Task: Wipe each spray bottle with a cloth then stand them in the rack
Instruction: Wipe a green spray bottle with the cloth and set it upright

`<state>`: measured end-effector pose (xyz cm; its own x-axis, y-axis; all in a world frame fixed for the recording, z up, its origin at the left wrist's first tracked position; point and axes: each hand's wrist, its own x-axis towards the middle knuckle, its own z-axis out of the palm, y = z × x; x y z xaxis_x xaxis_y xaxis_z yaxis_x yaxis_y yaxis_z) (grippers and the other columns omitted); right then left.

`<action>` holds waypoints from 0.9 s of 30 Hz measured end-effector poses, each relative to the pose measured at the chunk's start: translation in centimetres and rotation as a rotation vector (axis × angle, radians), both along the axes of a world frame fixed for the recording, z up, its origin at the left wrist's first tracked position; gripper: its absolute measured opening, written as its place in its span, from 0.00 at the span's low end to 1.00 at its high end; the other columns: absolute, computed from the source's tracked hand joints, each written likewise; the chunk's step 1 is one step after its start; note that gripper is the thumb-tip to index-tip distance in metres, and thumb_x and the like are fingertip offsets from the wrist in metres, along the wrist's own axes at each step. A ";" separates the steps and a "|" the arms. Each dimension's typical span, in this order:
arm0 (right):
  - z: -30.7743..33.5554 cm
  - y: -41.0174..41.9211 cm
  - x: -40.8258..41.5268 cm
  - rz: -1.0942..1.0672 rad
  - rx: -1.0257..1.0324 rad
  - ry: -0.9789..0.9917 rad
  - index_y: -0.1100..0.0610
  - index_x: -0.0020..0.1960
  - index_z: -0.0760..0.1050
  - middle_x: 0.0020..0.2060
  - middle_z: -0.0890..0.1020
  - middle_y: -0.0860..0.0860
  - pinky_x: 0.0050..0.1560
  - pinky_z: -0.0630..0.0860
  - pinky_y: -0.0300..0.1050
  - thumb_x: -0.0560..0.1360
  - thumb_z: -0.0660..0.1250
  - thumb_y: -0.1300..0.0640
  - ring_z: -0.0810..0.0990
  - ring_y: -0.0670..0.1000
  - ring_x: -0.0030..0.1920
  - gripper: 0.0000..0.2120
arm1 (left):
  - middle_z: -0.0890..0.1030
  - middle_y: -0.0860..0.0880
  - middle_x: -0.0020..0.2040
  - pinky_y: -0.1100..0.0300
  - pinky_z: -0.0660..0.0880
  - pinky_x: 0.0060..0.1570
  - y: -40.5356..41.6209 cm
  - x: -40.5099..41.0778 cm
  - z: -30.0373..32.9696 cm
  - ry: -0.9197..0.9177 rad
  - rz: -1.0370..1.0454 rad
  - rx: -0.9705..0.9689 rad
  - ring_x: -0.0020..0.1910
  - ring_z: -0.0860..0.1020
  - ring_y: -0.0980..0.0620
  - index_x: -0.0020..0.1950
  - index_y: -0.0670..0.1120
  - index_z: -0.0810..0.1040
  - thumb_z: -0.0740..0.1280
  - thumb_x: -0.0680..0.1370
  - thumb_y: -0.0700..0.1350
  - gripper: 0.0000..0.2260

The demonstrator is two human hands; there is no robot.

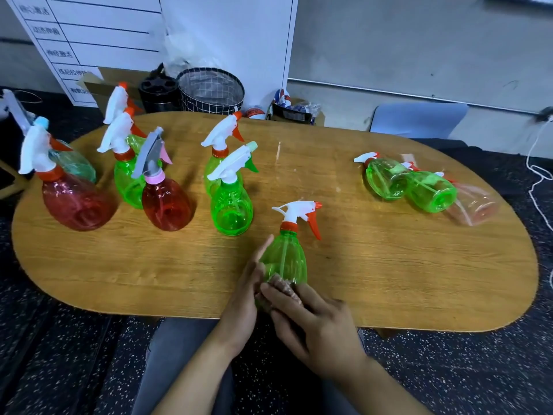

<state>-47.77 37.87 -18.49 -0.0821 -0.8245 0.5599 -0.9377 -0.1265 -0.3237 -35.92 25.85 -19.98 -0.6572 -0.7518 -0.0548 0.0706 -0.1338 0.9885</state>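
Note:
A green spray bottle [285, 259] with a white head and orange trigger stands near the front edge of the wooden table [389, 265]. My left hand [242, 307] lies against its left side with straight fingers. My right hand [311, 322] holds a small pinkish cloth [282, 286] against the bottle's base, which is hidden. Several bottles stand at the left, among them a red one [74, 202], another red one [166, 205] and a green one [232, 208]. Three bottles lie at the right: two green [386, 179] [431, 191] and a clear pinkish one [475, 202]. No rack is in view.
Behind the table stand a grid-patterned fabric basket [211, 91] and a black container [158, 92]. A blue chair [419, 119] is at the far right side, and a white cable [538, 175] hangs by the right edge. My grey-trousered legs are under the front edge.

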 end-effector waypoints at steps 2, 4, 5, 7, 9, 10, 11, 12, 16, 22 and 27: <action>0.2 0.2 0.3 -0.063 -0.055 -0.289 0.45 0.71 0.78 0.54 0.82 0.45 0.46 0.81 0.42 0.85 0.64 0.50 0.84 0.46 0.48 0.15 | 0.71 0.54 0.81 0.37 0.63 0.81 0.1 0.1 0.1 -0.008 0.004 0.006 0.81 0.68 0.50 0.80 0.64 0.70 0.62 0.81 0.69 0.27; 0.2 -0.2 0.4 -0.220 -0.137 -0.705 0.46 0.69 0.78 0.59 0.83 0.40 0.59 0.79 0.40 0.84 0.64 0.53 0.83 0.44 0.59 0.14 | 0.71 0.55 0.81 0.35 0.66 0.79 0.1 0.3 -0.2 0.014 -0.017 0.055 0.81 0.68 0.50 0.79 0.65 0.70 0.59 0.84 0.62 0.22; 0.1 -0.7 0.4 -0.307 -0.164 -0.894 0.46 0.68 0.78 0.60 0.84 0.40 0.62 0.78 0.43 0.84 0.64 0.54 0.83 0.44 0.61 0.13 | 0.71 0.57 0.81 0.35 0.69 0.76 0.1 0.4 -0.2 0.025 -0.038 0.099 0.81 0.68 0.51 0.79 0.67 0.70 0.58 0.84 0.60 0.22; -0.3 -1.4 0.6 -0.402 -0.177 -1.117 0.50 0.65 0.78 0.57 0.85 0.42 0.64 0.79 0.49 0.85 0.64 0.56 0.83 0.45 0.59 0.10 | 0.71 0.61 0.80 0.37 0.73 0.73 0.1 0.4 0.0 0.031 -0.061 0.148 0.80 0.69 0.53 0.77 0.69 0.71 0.57 0.83 0.59 0.22; -0.4 -1.8 1.2 -0.407 -0.170 -1.177 0.51 0.64 0.78 0.57 0.85 0.45 0.64 0.79 0.50 0.85 0.63 0.56 0.83 0.46 0.59 0.10 | 0.72 0.60 0.79 0.42 0.73 0.74 0.0 0.3 0.1 0.058 -0.050 0.169 0.79 0.70 0.53 0.77 0.67 0.72 0.58 0.84 0.57 0.21; -0.3 -1.9 1.5 -0.401 -0.177 -1.183 0.51 0.64 0.78 0.58 0.85 0.46 0.63 0.79 0.48 0.85 0.63 0.54 0.83 0.47 0.60 0.10 | 0.73 0.57 0.79 0.43 0.72 0.76 -0.1 0.3 0.0 0.059 -0.030 0.165 0.79 0.71 0.53 0.77 0.65 0.73 0.58 0.84 0.55 0.21; -0.3 -1.8 1.8 -0.393 -0.185 -1.174 0.52 0.65 0.78 0.59 0.85 0.46 0.63 0.78 0.47 0.85 0.63 0.51 0.83 0.48 0.61 0.11 | 0.74 0.55 0.79 0.42 0.69 0.78 -0.1 0.2 -0.2 0.050 -0.014 0.149 0.79 0.71 0.52 0.77 0.63 0.74 0.58 0.85 0.54 0.20; -0.3 -1.7 1.9 -0.387 -0.187 -1.149 0.51 0.66 0.77 0.59 0.85 0.46 0.62 0.78 0.46 0.85 0.63 0.50 0.83 0.49 0.61 0.12 | 0.74 0.54 0.79 0.40 0.66 0.80 -0.1 0.3 -0.3 0.042 -0.006 0.139 0.79 0.70 0.52 0.77 0.62 0.75 0.58 0.85 0.55 0.20; 0.2 -1.2 1.5 -0.344 -0.115 -0.977 0.51 0.69 0.77 0.60 0.84 0.40 0.62 0.77 0.40 0.84 0.63 0.50 0.82 0.46 0.62 0.15 | 0.74 0.57 0.79 0.41 0.65 0.79 0.3 0.5 0.3 0.010 -0.062 0.096 0.80 0.69 0.53 0.78 0.64 0.72 0.62 0.79 0.73 0.29; 1.5 -2.4 -1.1 -0.318 -0.060 -0.744 0.47 0.71 0.79 0.64 0.82 0.41 0.65 0.75 0.39 0.85 0.63 0.52 0.80 0.43 0.66 0.16 | 0.68 0.64 0.81 0.42 0.62 0.82 0.4 0.3 0.3 -0.049 -0.066 -0.009 0.81 0.64 0.60 0.81 0.67 0.66 0.60 0.80 0.69 0.28; 1.2 -3.3 -0.9 -0.301 0.029 -0.441 0.43 0.73 0.77 0.62 0.82 0.44 0.55 0.81 0.44 0.85 0.60 0.45 0.82 0.43 0.60 0.18 | 0.67 0.64 0.81 0.42 0.61 0.82 0.2 0.2 0.1 -0.040 -0.059 -0.026 0.82 0.63 0.60 0.80 0.69 0.67 0.58 0.79 0.75 0.30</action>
<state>-48.66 34.57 -17.25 -0.5399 -0.7426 0.3963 -0.7053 0.1421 -0.6945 -35.69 26.02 -19.84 -0.6979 -0.7135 -0.0629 0.0236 -0.1107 0.9936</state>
